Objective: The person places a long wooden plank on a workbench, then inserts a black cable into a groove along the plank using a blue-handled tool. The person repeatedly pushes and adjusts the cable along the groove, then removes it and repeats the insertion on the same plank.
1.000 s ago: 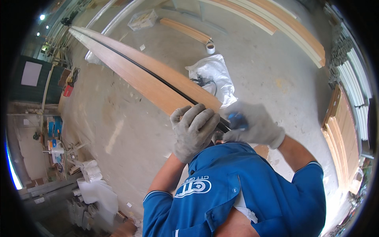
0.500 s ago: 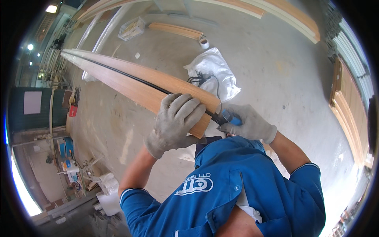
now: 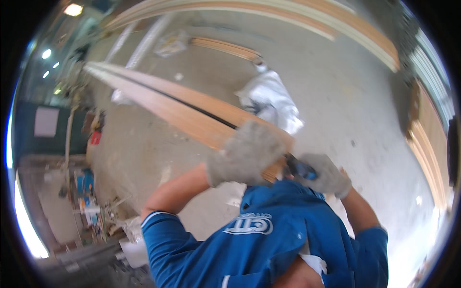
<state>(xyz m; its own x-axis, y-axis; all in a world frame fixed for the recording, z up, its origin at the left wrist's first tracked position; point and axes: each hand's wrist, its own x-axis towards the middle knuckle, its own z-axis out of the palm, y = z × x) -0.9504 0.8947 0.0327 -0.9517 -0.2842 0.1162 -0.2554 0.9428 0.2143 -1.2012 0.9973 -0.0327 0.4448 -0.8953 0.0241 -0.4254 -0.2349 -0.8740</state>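
A long wood-toned board (image 3: 185, 129) stretches from my body toward the far left, with a black strip (image 3: 192, 104) running along its middle. Over its near end lies my left hand (image 3: 247, 153), in a grey work glove, fingers wrapped across the board and blurred by motion. Just right of that end, my gloved right hand (image 3: 326, 176) is closed around a blue and black hand tool (image 3: 302, 169). The tool's exact kind does not show; its dark tip points at the end of the board, and I cannot tell whether they touch.
A white plastic sack (image 3: 273, 98) lies on the floor beyond the board, a tape roll (image 3: 260, 65) at its far end. Short wooden strips (image 3: 223, 47) and a clear bin (image 3: 172, 44) are farther off. Long boards (image 3: 269, 10) cross the back; more panels (image 3: 425, 153) stand right.
My left hand has slid toward the board's near end, close to my right hand. The view has shifted, and the hand tool is still in my right hand.
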